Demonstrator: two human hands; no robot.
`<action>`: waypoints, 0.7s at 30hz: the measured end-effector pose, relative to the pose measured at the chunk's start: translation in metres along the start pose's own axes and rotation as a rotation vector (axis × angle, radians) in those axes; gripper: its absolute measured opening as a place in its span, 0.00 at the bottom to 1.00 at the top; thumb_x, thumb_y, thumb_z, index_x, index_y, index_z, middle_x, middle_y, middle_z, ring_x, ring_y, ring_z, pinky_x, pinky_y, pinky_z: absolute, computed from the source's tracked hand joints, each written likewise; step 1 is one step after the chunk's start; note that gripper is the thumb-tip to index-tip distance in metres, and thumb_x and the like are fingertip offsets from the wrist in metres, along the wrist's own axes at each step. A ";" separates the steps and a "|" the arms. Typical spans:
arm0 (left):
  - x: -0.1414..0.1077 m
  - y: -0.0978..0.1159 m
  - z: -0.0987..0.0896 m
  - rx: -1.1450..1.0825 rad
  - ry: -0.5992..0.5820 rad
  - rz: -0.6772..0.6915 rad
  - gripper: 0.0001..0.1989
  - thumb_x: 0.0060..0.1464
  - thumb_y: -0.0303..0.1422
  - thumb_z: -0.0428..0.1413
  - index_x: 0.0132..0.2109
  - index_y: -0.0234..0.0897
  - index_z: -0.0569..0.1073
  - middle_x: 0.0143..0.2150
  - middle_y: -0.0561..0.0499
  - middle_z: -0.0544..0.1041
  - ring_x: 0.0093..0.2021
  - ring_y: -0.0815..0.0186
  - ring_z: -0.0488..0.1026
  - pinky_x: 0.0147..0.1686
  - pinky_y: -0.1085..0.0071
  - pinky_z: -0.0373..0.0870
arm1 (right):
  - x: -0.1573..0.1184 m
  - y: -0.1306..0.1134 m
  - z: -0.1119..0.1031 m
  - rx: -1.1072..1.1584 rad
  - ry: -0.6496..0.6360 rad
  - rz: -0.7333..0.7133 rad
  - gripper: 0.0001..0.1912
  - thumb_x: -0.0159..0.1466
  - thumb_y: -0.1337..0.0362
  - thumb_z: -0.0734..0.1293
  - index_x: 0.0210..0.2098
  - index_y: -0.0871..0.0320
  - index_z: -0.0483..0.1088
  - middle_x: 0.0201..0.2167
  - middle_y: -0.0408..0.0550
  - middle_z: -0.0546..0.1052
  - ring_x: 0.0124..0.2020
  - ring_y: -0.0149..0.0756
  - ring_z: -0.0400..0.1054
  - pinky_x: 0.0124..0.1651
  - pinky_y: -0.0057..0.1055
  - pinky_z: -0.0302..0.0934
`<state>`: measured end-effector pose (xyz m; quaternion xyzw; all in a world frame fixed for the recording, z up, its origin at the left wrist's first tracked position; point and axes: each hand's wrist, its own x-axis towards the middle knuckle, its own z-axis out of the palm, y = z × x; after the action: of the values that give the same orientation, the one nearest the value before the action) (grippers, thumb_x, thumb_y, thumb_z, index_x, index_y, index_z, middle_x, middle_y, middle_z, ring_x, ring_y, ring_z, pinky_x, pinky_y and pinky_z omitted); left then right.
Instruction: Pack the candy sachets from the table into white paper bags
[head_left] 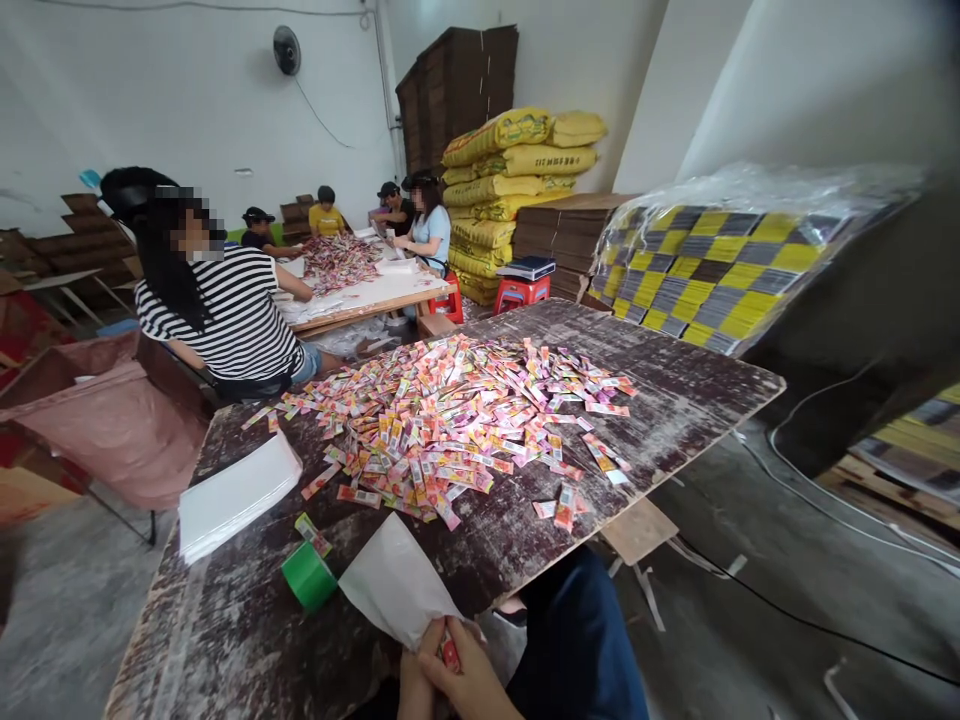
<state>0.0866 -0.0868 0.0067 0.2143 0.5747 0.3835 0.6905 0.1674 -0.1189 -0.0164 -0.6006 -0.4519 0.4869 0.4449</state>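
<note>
At the table's near edge, my hands meet at the open end of a white paper bag [397,578]. My left hand [417,672] is closed at the bag's lower end, its fingers partly covered by the other hand. Pinched in my right hand [474,676] is a red candy sachet [450,654], mostly hidden by the fingers. To the left of the bag lies a roll of green tape [309,577], with one loose sachet [313,535] behind it. A wide heap of pink and orange sachets [450,410] spreads over the table beyond.
A stack of white paper bags [238,495] lies on the left of the worn dark table [675,370]. A person in a striped top [217,310] sits beyond it; several others work at a white table [337,305]. Yellow sacks [495,190] and wrapped bundles [712,260] stand behind.
</note>
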 end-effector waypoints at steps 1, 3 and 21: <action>0.001 0.001 0.001 -0.021 -0.019 -0.025 0.24 0.34 0.48 0.69 0.35 0.35 0.77 0.28 0.45 0.79 0.38 0.50 0.79 0.35 0.61 0.77 | 0.003 -0.002 -0.002 0.019 -0.037 -0.006 0.25 0.54 0.51 0.69 0.48 0.58 0.72 0.45 0.53 0.76 0.49 0.45 0.71 0.52 0.36 0.64; 0.002 0.002 0.001 -0.049 -0.058 -0.096 0.27 0.36 0.49 0.68 0.39 0.34 0.77 0.30 0.44 0.79 0.39 0.50 0.80 0.36 0.62 0.77 | 0.007 -0.009 -0.008 0.049 -0.105 0.011 0.25 0.54 0.52 0.69 0.48 0.59 0.72 0.45 0.53 0.76 0.48 0.45 0.71 0.51 0.36 0.64; 0.022 -0.001 -0.005 -0.018 0.210 0.032 0.24 0.53 0.37 0.61 0.55 0.32 0.68 0.54 0.34 0.76 0.55 0.53 0.75 0.54 0.63 0.72 | 0.018 -0.023 0.003 -0.179 0.068 0.043 0.20 0.67 0.55 0.53 0.44 0.55 0.73 0.45 0.56 0.76 0.46 0.44 0.73 0.50 0.37 0.64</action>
<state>0.0828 -0.0714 -0.0092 0.1759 0.6370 0.4200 0.6220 0.1644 -0.0969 0.0022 -0.6636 -0.4654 0.4334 0.3939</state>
